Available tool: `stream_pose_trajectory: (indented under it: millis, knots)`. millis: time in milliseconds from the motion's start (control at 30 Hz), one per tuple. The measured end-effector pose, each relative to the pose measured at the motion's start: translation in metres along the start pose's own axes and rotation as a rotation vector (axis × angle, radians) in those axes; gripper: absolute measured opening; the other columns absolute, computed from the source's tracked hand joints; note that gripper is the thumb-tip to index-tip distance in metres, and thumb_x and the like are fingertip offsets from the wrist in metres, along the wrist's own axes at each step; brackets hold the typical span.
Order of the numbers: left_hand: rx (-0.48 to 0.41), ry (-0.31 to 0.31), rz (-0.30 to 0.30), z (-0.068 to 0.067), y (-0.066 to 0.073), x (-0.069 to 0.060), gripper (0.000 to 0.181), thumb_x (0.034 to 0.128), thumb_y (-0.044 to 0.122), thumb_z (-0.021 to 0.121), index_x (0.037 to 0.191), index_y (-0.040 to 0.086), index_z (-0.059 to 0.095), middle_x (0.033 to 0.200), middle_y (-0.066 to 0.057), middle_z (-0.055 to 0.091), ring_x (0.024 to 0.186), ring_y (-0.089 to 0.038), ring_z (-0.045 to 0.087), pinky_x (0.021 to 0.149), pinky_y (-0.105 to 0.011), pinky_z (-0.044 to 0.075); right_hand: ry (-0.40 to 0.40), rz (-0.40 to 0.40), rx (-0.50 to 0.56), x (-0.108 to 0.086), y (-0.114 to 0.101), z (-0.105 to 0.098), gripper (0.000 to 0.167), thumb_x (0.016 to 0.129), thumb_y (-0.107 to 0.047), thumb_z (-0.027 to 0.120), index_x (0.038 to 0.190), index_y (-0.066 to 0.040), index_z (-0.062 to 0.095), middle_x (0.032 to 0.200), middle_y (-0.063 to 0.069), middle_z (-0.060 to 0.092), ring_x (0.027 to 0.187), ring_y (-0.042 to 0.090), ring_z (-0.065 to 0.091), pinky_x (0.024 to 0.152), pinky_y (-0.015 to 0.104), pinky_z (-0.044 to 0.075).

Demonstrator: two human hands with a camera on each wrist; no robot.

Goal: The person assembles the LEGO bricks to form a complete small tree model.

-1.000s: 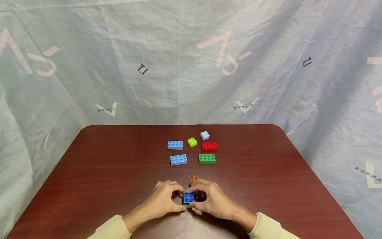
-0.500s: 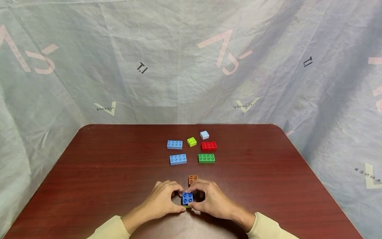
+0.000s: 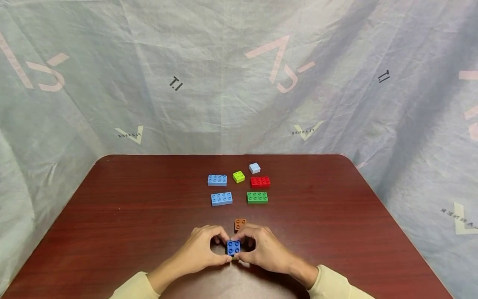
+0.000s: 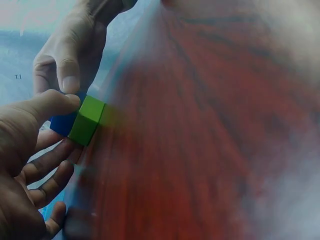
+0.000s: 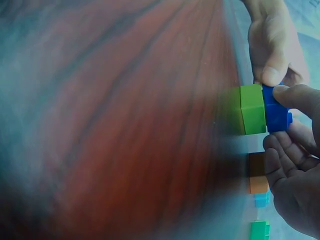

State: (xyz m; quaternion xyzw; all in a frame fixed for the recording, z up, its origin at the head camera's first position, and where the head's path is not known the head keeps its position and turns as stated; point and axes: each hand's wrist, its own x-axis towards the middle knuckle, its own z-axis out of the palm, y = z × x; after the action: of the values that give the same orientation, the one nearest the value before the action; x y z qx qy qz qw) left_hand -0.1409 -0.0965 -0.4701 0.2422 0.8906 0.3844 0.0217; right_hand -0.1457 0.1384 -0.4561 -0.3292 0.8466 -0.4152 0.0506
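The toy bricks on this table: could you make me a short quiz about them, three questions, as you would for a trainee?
1. Multiple choice: besides the bricks being held, which brick lies nearest the right hand?
(a) red brick
(b) brown brick
(c) white brick

2. True or false: the blue brick is above the light-green brick.

3. Count: how many long light-blue bricks lie on the table?

Key:
1: b
2: true
3: two
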Motion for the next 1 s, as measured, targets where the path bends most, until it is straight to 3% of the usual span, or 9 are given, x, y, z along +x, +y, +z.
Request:
stream_pose_trajectory:
  millis: [600, 767, 900, 1000]
  knots:
    - [0.025, -0.018, -0.024, 0.0, 0.003, 0.002, 0.034, 0.07, 0.04, 0.093, 0.091, 0.037, 0.068, 0.086, 0.019, 0.067, 0.086, 0.0, 0.058, 0.085, -0.034, 0.035, -0.011, -0.017, 0.001, -0.003, 0.003, -0.001, 0.034, 0.083, -0.015, 0.086, 0.114, -0.019, 0.073, 0.104, -0.009, 0.069, 0.087, 0.008, 0.064, 0.075, 0.022, 0.056]
    - [0.025, -0.017, -0.029, 0.001, 0.001, 0.001, 0.035, 0.0698, 0.04, 0.094, 0.093, 0.035, 0.068, 0.087, 0.019, 0.067, 0.086, 0.0, 0.058, 0.085, -0.033, 0.035, -0.021, -0.039, 0.034, -0.003, 0.005, -0.012, 0.038, 0.085, -0.015, 0.085, 0.12, -0.013, 0.071, 0.109, -0.001, 0.071, 0.091, 0.014, 0.068, 0.079, 0.026, 0.059]
    - [0.023, -0.013, -0.033, 0.001, 0.001, 0.001, 0.035, 0.0698, 0.039, 0.094, 0.093, 0.034, 0.068, 0.086, 0.018, 0.066, 0.085, 0.0, 0.058, 0.084, -0.033, 0.034, 0.034, -0.06, 0.032, 0.003, 0.01, -0.026, 0.037, 0.086, -0.014, 0.084, 0.12, -0.009, 0.071, 0.113, 0.005, 0.072, 0.096, 0.022, 0.07, 0.082, 0.032, 0.06]
    - [0.022, -0.008, -0.031, 0.001, 0.002, 0.001, 0.035, 0.0701, 0.039, 0.093, 0.092, 0.034, 0.067, 0.086, 0.018, 0.066, 0.086, 0.0, 0.058, 0.084, -0.033, 0.034, 0.067, -0.026, 0.025, 0.009, 0.015, -0.036, 0.037, 0.086, -0.014, 0.084, 0.12, -0.009, 0.071, 0.114, 0.006, 0.071, 0.096, 0.024, 0.069, 0.08, 0.035, 0.06]
